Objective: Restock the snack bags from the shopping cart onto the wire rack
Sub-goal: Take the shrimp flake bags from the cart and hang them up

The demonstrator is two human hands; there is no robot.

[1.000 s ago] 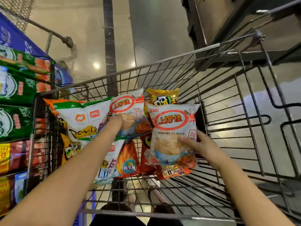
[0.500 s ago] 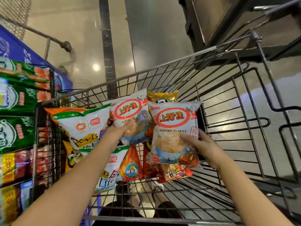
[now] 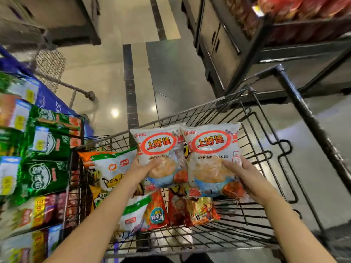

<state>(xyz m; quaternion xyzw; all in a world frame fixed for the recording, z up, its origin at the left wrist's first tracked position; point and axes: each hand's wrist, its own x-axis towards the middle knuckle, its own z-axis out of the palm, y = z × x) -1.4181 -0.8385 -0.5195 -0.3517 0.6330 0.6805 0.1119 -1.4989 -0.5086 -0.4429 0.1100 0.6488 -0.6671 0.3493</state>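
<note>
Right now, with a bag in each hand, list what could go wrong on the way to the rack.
The left hand grips the left shrimp flakes bag and the right hand the right shrimp flakes bag only by their lower parts; either might slip back into the cart.
The wire rack on the left looks packed with green bags, so fitting more may crush them.
</note>
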